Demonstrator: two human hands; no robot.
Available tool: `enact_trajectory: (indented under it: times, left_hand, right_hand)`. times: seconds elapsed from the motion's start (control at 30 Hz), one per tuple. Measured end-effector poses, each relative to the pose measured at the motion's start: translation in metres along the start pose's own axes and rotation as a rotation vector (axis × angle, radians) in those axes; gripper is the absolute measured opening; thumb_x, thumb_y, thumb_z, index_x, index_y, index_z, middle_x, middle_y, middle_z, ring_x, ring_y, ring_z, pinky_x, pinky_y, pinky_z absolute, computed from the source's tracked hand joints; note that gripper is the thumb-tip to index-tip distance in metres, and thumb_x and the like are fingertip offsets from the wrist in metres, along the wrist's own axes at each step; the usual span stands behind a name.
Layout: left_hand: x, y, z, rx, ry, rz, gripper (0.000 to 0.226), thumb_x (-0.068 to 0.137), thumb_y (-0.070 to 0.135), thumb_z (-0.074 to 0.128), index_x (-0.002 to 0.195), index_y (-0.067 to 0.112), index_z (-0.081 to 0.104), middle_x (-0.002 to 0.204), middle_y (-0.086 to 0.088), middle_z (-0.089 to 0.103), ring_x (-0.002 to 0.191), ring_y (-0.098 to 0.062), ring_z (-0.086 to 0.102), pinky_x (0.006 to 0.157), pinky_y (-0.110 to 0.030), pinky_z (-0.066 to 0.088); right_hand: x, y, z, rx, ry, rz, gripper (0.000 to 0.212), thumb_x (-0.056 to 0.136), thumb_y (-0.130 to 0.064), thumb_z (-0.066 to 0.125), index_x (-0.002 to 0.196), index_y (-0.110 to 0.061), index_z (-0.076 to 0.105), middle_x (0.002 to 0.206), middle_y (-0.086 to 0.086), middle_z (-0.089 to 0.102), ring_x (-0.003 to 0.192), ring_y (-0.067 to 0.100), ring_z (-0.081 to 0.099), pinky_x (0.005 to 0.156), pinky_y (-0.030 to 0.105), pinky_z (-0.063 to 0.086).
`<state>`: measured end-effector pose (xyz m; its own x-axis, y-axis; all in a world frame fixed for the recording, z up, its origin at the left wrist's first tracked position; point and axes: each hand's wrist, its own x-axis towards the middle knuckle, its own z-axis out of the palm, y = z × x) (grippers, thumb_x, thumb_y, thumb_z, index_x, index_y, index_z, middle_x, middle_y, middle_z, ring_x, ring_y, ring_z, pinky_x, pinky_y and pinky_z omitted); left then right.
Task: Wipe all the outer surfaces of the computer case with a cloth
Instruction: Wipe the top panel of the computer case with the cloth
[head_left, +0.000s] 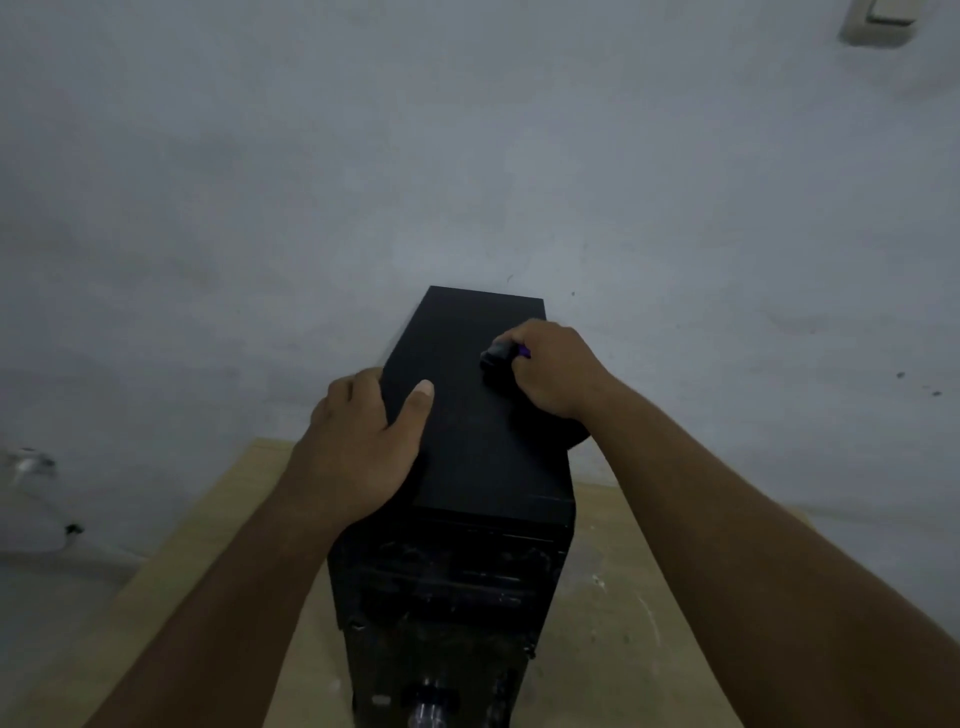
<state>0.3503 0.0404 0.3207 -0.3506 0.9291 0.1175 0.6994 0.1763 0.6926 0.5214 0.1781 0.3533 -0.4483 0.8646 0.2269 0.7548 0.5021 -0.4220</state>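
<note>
A black computer case stands upright on a light wooden table, its front panel facing me. My left hand grips the case's top left edge, thumb lying on the top panel and fingers curled down the left side. My right hand holds a bunched dark cloth with a purple patch and presses it on the right part of the top panel. More dark cloth hangs off the case's right edge beneath my wrist.
A pale grey wall rises directly behind the case. A light switch sits at the top right of the wall. The floor shows to the left of the table, with a small fitting low on the wall.
</note>
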Motion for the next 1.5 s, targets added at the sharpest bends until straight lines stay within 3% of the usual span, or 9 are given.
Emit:
enact_trajectory:
  times: [0.3, 0.53, 0.63, 0.7, 0.8, 0.93, 1.13, 1.33, 1.5]
  left_hand:
    - [0.0, 0.004, 0.002, 0.055, 0.017, -0.049, 0.081, 0.098, 0.068, 0.026, 0.158, 0.015, 0.018, 0.163, -0.009, 0.024, 0.148, -0.029, 0.027, 0.119, -0.045, 0.027]
    - [0.005, 0.004, 0.001, -0.091, -0.015, -0.09, 0.073, 0.098, 0.067, 0.026, 0.151, 0.018, 0.034, 0.149, -0.005, 0.042, 0.137, -0.026, 0.041, 0.106, -0.039, 0.033]
    - [0.019, -0.001, -0.003, -0.227, -0.091, -0.121, 0.094, 0.08, 0.091, 0.023, 0.141, 0.024, 0.047, 0.136, 0.0, 0.055, 0.121, -0.024, 0.055, 0.106, -0.048, 0.041]
    - [0.031, -0.009, -0.002, -0.251, -0.116, -0.14, 0.125, 0.052, 0.108, 0.02, 0.146, 0.029, 0.044, 0.143, -0.001, 0.053, 0.126, -0.027, 0.055, 0.109, -0.053, 0.04]
    - [0.042, -0.014, 0.001, -0.23, -0.142, -0.169, 0.142, 0.035, 0.112, 0.017, 0.149, 0.03, 0.039, 0.149, -0.003, 0.048, 0.132, -0.029, 0.05, 0.111, -0.054, 0.038]
    - [0.047, -0.004, -0.005, -0.273, -0.162, -0.165, 0.135, 0.042, 0.111, 0.025, 0.15, 0.031, 0.038, 0.155, 0.001, 0.042, 0.139, -0.025, 0.044, 0.116, -0.052, 0.033]
    - [0.056, 0.013, -0.007, -0.233, -0.171, -0.097, 0.081, 0.093, 0.073, 0.027, 0.159, 0.029, 0.014, 0.166, 0.008, 0.014, 0.152, -0.017, 0.019, 0.118, -0.037, 0.019]
    - [0.075, 0.008, -0.004, -0.298, -0.267, -0.051, 0.115, 0.058, 0.102, 0.027, 0.154, 0.039, 0.026, 0.16, 0.015, 0.027, 0.146, -0.013, 0.032, 0.121, -0.045, 0.025]
    - [0.085, 0.001, 0.007, -0.403, -0.225, -0.088, 0.124, 0.043, 0.109, 0.033, 0.148, 0.043, 0.034, 0.152, 0.017, 0.04, 0.136, -0.012, 0.045, 0.117, -0.047, 0.034]
  right_hand:
    - [-0.035, -0.009, -0.002, 0.021, -0.062, -0.192, 0.049, 0.086, 0.004, 0.044, 0.123, -0.02, 0.068, 0.131, -0.005, 0.061, 0.124, 0.017, 0.049, 0.105, 0.022, 0.037]
    - [-0.075, -0.035, 0.003, 0.06, -0.113, -0.385, 0.032, 0.098, -0.033, 0.055, 0.125, -0.021, 0.068, 0.129, -0.009, 0.063, 0.116, 0.007, 0.047, 0.096, 0.018, 0.034]
    - [-0.065, -0.032, 0.003, 0.056, -0.089, -0.401, 0.031, 0.1, -0.037, 0.053, 0.118, -0.021, 0.072, 0.124, -0.009, 0.067, 0.113, 0.005, 0.053, 0.094, 0.013, 0.037]
    - [-0.056, -0.03, 0.001, 0.088, -0.115, -0.387, 0.027, 0.098, -0.035, 0.057, 0.116, -0.022, 0.074, 0.121, -0.009, 0.068, 0.111, 0.003, 0.056, 0.094, 0.01, 0.038]
    - [-0.039, -0.026, 0.001, 0.104, -0.138, -0.349, 0.027, 0.096, -0.035, 0.06, 0.118, -0.024, 0.072, 0.123, -0.009, 0.067, 0.113, 0.003, 0.057, 0.1, 0.017, 0.041]
    - [-0.01, -0.017, 0.003, 0.099, -0.117, -0.248, 0.032, 0.094, -0.037, 0.063, 0.123, -0.024, 0.069, 0.127, -0.006, 0.066, 0.117, 0.008, 0.057, 0.107, 0.028, 0.042]
    - [0.046, -0.001, 0.003, 0.087, -0.068, -0.114, 0.03, 0.092, -0.038, 0.066, 0.119, -0.025, 0.071, 0.127, -0.004, 0.066, 0.117, 0.011, 0.057, 0.1, 0.02, 0.04]
    - [0.091, 0.019, 0.006, 0.112, -0.025, -0.048, 0.025, 0.093, -0.036, 0.065, 0.113, -0.023, 0.074, 0.123, -0.006, 0.068, 0.114, 0.009, 0.057, 0.092, 0.015, 0.035]
    - [0.138, 0.04, 0.016, -0.016, 0.084, 0.03, 0.026, 0.098, -0.033, 0.057, 0.105, -0.018, 0.076, 0.113, -0.001, 0.07, 0.105, 0.016, 0.06, 0.085, 0.02, 0.039]
